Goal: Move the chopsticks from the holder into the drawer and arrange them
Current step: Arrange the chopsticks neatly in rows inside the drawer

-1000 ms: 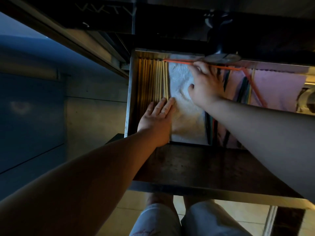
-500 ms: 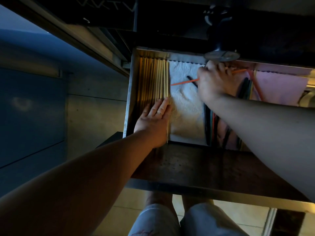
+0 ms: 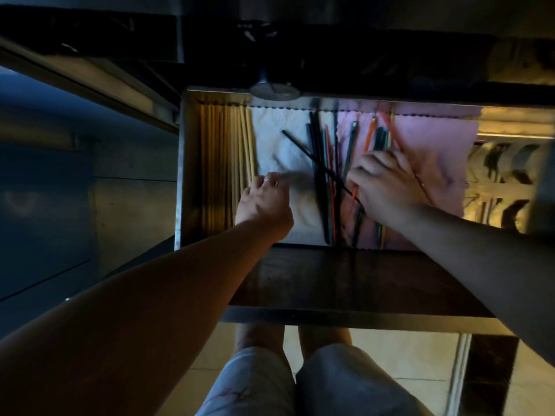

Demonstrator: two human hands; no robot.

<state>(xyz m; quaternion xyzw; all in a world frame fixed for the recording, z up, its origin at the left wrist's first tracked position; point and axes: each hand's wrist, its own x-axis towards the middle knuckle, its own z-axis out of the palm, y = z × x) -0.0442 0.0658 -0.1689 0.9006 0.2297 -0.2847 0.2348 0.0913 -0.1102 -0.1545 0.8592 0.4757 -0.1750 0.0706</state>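
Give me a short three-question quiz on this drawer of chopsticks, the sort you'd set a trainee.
1. True or false: the wooden chopsticks lie side by side along the left wall of the drawer.
2. Which cloth lies under the right hand? A pink, B green, C black.
3. Fill in: one black chopstick lies slantwise across the others, its far tip on the ____ cloth.

Key: 1 true. 2 A, the pink cloth. 3 white, the white cloth.
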